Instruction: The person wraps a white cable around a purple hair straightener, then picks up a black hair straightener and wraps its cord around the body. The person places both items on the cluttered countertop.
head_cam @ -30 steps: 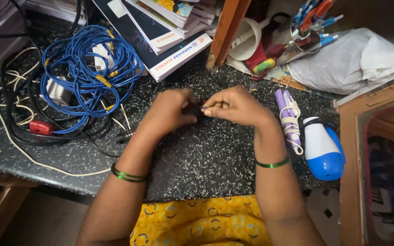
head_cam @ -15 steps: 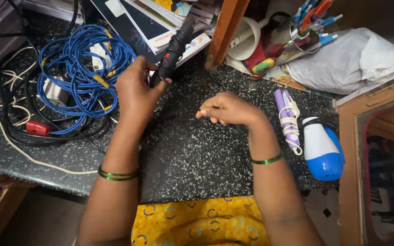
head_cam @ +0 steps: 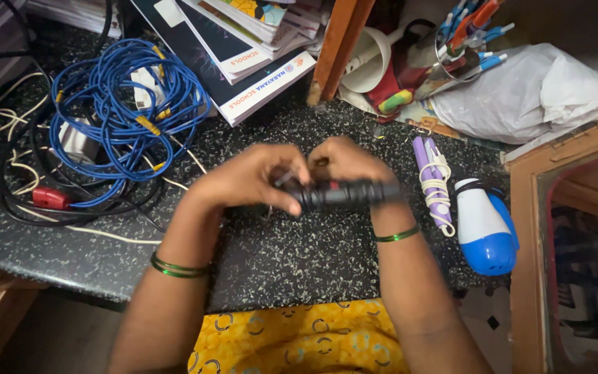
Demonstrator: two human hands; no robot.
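My left hand (head_cam: 247,181) is shut on a black cylindrical device (head_cam: 347,192) with a small red button. It holds the device level above the dark speckled counter (head_cam: 299,256), with the barrel crossing over my right wrist. My right hand (head_cam: 346,161) sits just behind the device's left end with its fingers curled. Whether those fingers pinch anything is hidden. Both wrists wear green bangles.
A blue cable coil (head_cam: 126,104) lies among black and white cords and a red plug (head_cam: 50,197) at the left. Books (head_cam: 243,55) are stacked at the back. At the right lie a purple device wrapped in white cord (head_cam: 434,173), a blue-and-white appliance (head_cam: 486,225) and a wooden frame (head_cam: 524,242).
My left hand swung the black device down from an upright position near the books to level in front of me. My right hand stayed put.
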